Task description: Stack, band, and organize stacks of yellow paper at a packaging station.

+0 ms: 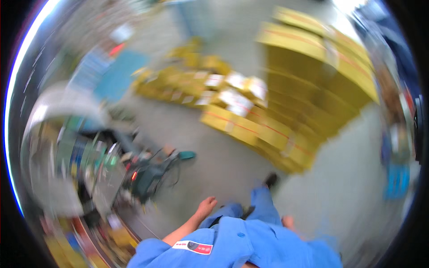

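Note:
My left hand point(207, 207) hangs beside my left thigh, over the grey floor. Its fingers are smeared by motion, and I see no object at it. Only part of my right hand point(288, 221) shows, low beside my right leg, with its fingers hidden. My blue work trousers point(262, 203) and one dark shoe point(271, 179) reach out ahead. Closest to my left hand on that side is a dark machine point(145, 181) with cables and a green part point(187, 155).
Yellow boxes stand ahead in a tall stack point(308, 76) and a lower row point(250, 127), some with white papers point(234, 102) on top. Blurred equipment point(67, 156) fills the left side. A teal panel point(120, 76) stands at far left, a blue crate point(397, 181) at right.

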`<state>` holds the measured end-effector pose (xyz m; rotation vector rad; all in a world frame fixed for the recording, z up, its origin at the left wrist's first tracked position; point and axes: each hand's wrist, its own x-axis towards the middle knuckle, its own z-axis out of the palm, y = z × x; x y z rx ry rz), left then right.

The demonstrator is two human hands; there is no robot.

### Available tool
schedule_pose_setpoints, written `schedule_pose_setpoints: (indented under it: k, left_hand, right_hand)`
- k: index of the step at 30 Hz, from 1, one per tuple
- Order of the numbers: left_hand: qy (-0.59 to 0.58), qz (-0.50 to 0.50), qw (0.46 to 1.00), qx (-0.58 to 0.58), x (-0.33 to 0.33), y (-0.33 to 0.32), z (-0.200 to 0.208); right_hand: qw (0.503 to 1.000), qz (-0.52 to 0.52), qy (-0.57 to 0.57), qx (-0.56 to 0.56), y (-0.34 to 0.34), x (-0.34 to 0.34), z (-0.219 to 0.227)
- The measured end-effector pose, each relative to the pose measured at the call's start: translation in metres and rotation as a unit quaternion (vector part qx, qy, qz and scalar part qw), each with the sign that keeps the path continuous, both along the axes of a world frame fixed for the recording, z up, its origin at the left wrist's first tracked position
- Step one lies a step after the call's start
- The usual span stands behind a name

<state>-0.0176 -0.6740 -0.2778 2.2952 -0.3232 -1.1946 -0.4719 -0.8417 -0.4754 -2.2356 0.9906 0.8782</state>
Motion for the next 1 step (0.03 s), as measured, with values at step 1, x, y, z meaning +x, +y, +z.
schedule_pose_setpoints:
  k: [1]
  left_hand:
    - [0.020,0.020,0.999,-0.044,-0.0042,0.0428,0.0057]
  right_hand:
    - [0.957,-0.291,-0.011,0.008,-0.0159,-0.0502,-0.0734]
